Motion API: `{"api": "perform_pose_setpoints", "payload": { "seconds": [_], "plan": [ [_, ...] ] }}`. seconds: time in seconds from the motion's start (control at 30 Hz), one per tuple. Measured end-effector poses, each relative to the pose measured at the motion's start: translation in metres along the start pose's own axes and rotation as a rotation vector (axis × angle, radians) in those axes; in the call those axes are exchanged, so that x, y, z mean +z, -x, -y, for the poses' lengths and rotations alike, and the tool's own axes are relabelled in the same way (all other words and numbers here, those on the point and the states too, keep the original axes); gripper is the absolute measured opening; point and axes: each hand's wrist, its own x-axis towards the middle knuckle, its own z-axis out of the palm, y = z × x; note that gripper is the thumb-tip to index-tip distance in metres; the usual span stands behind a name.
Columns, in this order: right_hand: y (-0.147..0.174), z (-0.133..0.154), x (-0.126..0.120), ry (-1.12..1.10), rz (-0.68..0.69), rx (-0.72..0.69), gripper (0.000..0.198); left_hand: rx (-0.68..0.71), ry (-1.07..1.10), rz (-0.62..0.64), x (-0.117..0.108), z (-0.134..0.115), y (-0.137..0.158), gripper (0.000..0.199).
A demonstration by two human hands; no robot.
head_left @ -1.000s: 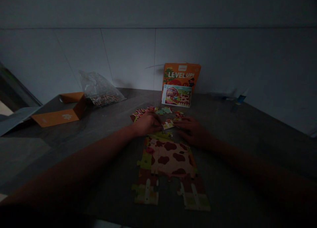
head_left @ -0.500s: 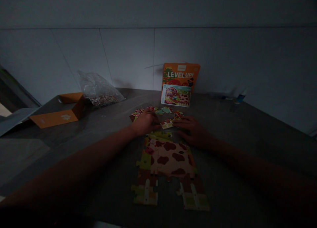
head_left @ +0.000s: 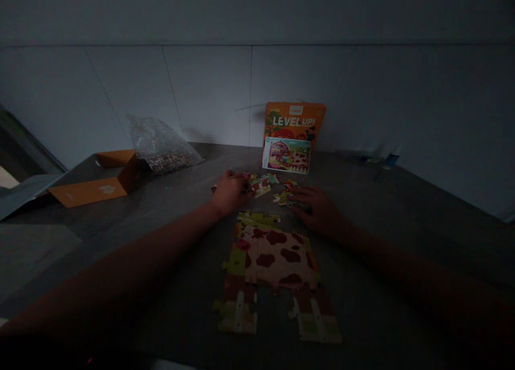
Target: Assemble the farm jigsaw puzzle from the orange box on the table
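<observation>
A partly joined jigsaw puzzle (head_left: 277,257) lies in front of me, showing a spotted cow and white fence posts, with a gap at its lower middle. Beyond it, my left hand (head_left: 230,194) is closed at the edge of a loose heap of pieces, partly covering them. At its fingertips is a puzzle piece (head_left: 261,187) with a red-and-white fence pattern; the exact grip is hard to see in the dim light. My right hand (head_left: 317,209) has its fingers stretched out and apart, the tips touching a yellow-green puzzle piece (head_left: 282,199).
An orange "LEVEL UP!" box (head_left: 295,112) leans on the wall behind a farm picture card (head_left: 286,155). To the left are an open orange box tray (head_left: 92,190) and a clear plastic bag (head_left: 161,145) of pieces. A small blue-labelled item (head_left: 391,160) lies at the right.
The fence-patterned piece has moved away and left with my left hand, uncovering the yellow-green piece by my right fingers. My right hand has shifted only slightly. The joined puzzle stays put.
</observation>
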Motion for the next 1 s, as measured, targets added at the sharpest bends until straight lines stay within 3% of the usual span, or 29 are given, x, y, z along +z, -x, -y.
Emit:
{"api": "perform_pose_setpoints", "payload": {
  "seconds": [0.2, 0.4, 0.5, 0.63, 0.7, 1.0],
  "plan": [
    [0.001, 0.000, 0.000, -0.008, 0.005, 0.027, 0.031, -0.363, -0.062, -0.171, -0.005, 0.007, 0.000, 0.034],
    [0.000, 0.003, -0.001, -0.013, -0.003, 0.049, 0.030, -0.592, -0.172, -0.201, -0.003, 0.004, 0.003, 0.031],
    [-0.001, 0.005, -0.001, 0.005, -0.032, 0.078, 0.028, -0.539, -0.192, -0.234, 0.003, -0.001, 0.003, 0.036],
    [-0.001, 0.008, 0.000, 0.031, -0.061, 0.086, 0.027, -0.295, -0.302, -0.251, 0.007, -0.009, 0.005, 0.037],
    [-0.001, 0.009, 0.001, 0.046, -0.063, 0.097, 0.028, -0.236, -0.322, -0.240, 0.006, -0.010, 0.005, 0.035],
    [-0.002, 0.006, 0.005, 0.044, -0.069, 0.141, 0.033, -0.314, -0.268, -0.255, 0.006, -0.009, 0.003, 0.027]
  ]
}}
